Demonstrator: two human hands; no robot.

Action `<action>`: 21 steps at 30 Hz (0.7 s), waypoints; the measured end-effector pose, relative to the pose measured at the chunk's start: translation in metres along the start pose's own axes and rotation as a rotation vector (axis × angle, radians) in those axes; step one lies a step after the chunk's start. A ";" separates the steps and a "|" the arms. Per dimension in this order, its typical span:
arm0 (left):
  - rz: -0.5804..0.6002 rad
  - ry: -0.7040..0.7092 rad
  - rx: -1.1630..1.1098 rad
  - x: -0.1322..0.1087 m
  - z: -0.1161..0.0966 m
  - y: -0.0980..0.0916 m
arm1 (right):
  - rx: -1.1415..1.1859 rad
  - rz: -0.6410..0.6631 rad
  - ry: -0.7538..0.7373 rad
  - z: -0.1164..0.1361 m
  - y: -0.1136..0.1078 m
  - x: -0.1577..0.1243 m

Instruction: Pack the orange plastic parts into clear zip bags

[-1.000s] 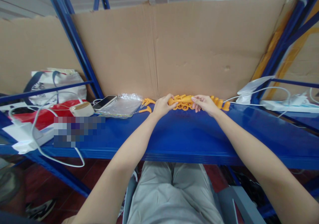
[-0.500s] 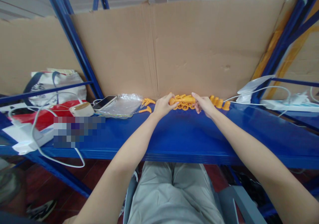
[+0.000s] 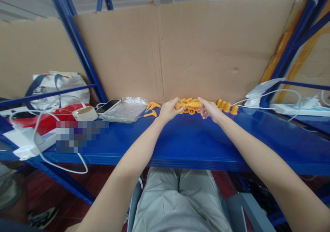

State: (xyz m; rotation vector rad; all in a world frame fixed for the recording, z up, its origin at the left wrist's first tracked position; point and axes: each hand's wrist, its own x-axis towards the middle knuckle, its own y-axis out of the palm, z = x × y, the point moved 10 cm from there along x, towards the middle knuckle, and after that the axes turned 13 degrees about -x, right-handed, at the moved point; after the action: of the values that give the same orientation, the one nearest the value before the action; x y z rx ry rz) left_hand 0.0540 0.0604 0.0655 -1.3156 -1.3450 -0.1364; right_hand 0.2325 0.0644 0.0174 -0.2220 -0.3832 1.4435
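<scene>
My left hand closed on one yellow piece, my right hand half curled at its other end, grip not clear

Workshop-like space: blue racking, cardboard panel.

white bag behind red item, perhaps pouch; cardboard along back.

Yellow-orange parts against a deep blue desk, with matching blue posts. Plain tan cardboard. White bag with navy handles and dark lettering; a red bundle. Black-screened phone edged in white. White cables. Pale grey trousers. Dark red floor.
</scene>
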 end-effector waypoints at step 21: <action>0.100 -0.271 0.019 -0.005 0.046 0.007 | 0.401 -0.194 0.058 -0.024 -0.056 0.027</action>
State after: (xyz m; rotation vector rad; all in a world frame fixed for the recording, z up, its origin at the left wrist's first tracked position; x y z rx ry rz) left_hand 0.0299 0.0936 0.0438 -1.4195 -1.4985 0.1273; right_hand 0.2958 0.0863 0.0194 0.0949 -0.0602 1.2886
